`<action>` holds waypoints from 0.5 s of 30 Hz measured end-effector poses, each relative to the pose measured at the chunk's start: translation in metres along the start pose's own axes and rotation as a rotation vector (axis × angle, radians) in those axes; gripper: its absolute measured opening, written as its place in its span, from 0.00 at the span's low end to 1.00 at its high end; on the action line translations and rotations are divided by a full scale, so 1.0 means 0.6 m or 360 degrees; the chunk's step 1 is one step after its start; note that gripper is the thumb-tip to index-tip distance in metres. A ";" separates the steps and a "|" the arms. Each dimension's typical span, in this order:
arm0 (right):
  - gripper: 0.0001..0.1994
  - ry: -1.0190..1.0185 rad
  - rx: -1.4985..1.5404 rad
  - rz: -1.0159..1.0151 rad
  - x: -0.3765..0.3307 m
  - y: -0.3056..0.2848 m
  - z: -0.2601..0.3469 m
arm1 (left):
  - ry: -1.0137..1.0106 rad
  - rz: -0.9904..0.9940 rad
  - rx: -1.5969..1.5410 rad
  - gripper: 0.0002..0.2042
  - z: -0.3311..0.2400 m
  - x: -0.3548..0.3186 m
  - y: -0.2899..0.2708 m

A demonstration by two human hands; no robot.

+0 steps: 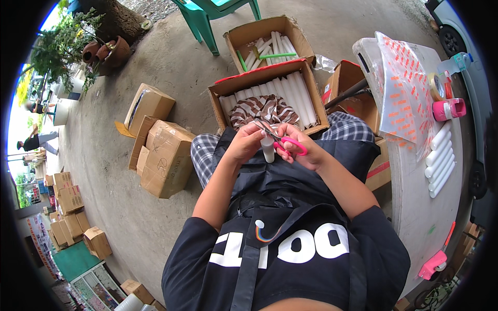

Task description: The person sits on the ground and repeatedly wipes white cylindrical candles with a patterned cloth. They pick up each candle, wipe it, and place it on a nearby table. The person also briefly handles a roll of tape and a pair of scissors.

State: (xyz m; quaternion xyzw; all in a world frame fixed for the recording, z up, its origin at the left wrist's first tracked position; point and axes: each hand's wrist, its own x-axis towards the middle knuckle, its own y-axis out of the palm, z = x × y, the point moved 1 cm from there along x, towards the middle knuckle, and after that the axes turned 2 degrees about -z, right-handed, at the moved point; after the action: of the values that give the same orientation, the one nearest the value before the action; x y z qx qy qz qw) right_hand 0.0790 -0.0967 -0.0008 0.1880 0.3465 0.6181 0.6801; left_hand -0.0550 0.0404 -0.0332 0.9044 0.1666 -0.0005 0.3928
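My left hand [245,143] grips a white candle [267,150] upright over my lap, fingers near its top end. My right hand [301,151] holds pink-handled scissors [282,139], whose blades point up and left to the top of the candle. Just beyond my knees sits an open cardboard box [270,96] with a row of white candles and a brown-and-white striped cloth in it.
A second open box [270,44] with candles and green sticks lies farther away, by a green plastic chair [207,15]. To my right a white table [420,197] carries several white candles [440,158], printed plastic bags [407,93] and tape dispensers. Taped cartons [163,155] stand on the left.
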 end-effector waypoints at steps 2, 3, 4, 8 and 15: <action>0.21 -0.0005 0.0055 -0.0040 0.000 -0.007 -0.004 | -0.0064 -0.0071 -0.0036 0.09 -0.001 0.000 0.003; 0.18 -0.0007 0.0082 -0.0061 0.001 -0.009 -0.004 | -0.0059 -0.0083 0.0021 0.08 0.002 0.002 0.003; 0.18 -0.0043 0.0100 -0.0121 0.004 -0.011 -0.001 | -0.0049 -0.0098 0.0081 0.08 0.008 0.003 0.004; 0.14 -0.0361 -0.0670 -0.0686 0.053 -0.073 -0.004 | 0.0164 -0.0459 0.0057 0.05 0.034 0.011 -0.005; 0.14 -0.0484 -0.2830 -0.0771 0.071 -0.179 -0.058 | 0.0429 -0.0902 -0.0171 0.03 -0.010 -0.001 -0.003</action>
State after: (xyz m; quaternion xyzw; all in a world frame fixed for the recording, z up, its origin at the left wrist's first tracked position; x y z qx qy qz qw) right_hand 0.1306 -0.0794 -0.1083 -0.4002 -0.3168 0.4662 0.7225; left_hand -0.0566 0.0457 -0.0304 0.7920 0.4622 0.0188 0.3985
